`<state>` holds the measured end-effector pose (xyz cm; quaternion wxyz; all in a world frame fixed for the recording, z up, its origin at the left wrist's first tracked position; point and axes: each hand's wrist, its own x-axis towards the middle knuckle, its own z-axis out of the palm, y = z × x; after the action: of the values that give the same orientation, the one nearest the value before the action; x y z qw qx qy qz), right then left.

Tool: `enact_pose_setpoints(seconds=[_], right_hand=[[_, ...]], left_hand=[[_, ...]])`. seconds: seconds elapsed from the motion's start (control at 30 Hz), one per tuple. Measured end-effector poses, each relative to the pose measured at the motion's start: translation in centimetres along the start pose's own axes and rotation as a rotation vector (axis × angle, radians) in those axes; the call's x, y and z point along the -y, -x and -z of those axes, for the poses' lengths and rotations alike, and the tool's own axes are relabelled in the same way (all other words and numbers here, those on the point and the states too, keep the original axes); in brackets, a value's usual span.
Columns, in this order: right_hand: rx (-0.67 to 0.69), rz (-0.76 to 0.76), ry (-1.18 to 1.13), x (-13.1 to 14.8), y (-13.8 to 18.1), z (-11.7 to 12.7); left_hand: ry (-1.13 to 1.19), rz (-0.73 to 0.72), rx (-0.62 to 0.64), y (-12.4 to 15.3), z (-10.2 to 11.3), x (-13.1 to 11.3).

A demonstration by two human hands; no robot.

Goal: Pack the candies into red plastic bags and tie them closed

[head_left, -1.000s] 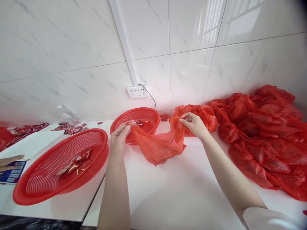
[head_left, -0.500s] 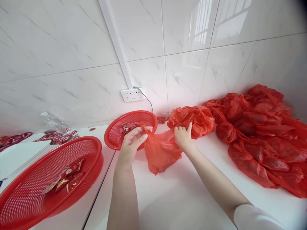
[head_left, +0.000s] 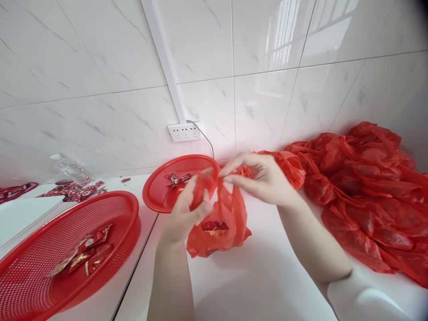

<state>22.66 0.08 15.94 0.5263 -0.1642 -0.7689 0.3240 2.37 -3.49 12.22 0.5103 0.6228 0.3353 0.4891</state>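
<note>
A thin red plastic bag (head_left: 230,218) hangs between my two hands over the white tabletop. Through its gap, small red and gold packets (head_left: 216,229) show inside. My left hand (head_left: 187,209), a little blurred, is closed around one side of the bag's top. With thumb and fingertips, my right hand (head_left: 259,176) pinches the other side of the top. Just behind my left hand stands a small red mesh basket (head_left: 155,189) with a few dark red packets (head_left: 177,179) in it.
At left a large red basket (head_left: 130,200) holds several packets (head_left: 90,249). Behind it lie more packets (head_left: 76,191) and a clear bottle (head_left: 72,169). A heap of red plastic bags (head_left: 364,191) fills the right side. A socket strip (head_left: 183,132) is on the tiled wall.
The bag now hangs upright with its top gathered and packets visible inside. My right hand has turned and moved left, closer to my left hand, and now pinches the bag's top.
</note>
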Motion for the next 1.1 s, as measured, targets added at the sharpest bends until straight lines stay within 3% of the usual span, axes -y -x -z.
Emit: enact_pose_setpoints(seconds=[0.07, 0.13, 0.27, 0.43, 0.57, 0.73, 0.97, 1.03, 1.1], right_hand=[[0.168, 0.054, -0.004, 0.1, -0.4, -1.6], [0.217, 0.031, -0.013, -0.5, -0.1, -2.5], [0.140, -0.148, -0.084, -2.9, 1.6, -2.4], [0.076, -0.197, -0.069, -4.8, 3.8, -1.8], [0.004, -0.193, -0.061, -5.2, 4.6, -0.8], [-0.117, -0.222, -0.014, -4.1, 5.3, 2.2], [0.374, -0.106, 0.187, -2.2, 5.8, 2.8], [0.405, -0.144, 0.216, -2.3, 5.7, 2.6], [0.399, -0.180, 0.216, -2.6, 5.5, 2.6]], left_hand=[[-0.098, 0.086, 0.065, 0.0, -0.9, 0.3], [-0.129, 0.174, 0.028, -0.2, -1.6, 0.7], [-0.010, 0.229, -0.083, -0.7, -2.3, 1.8], [0.007, 0.213, -0.042, -1.4, -2.8, 2.7], [0.056, 0.275, -0.046, -1.9, -2.9, 3.0], [0.202, 0.305, -0.083, -2.2, -1.8, 2.6], [0.445, 0.398, -0.072, -3.0, -2.5, 3.0], [0.366, 0.369, -0.058, -2.9, -2.5, 3.2], [0.128, 0.293, -0.036, -2.6, -2.2, 3.2]])
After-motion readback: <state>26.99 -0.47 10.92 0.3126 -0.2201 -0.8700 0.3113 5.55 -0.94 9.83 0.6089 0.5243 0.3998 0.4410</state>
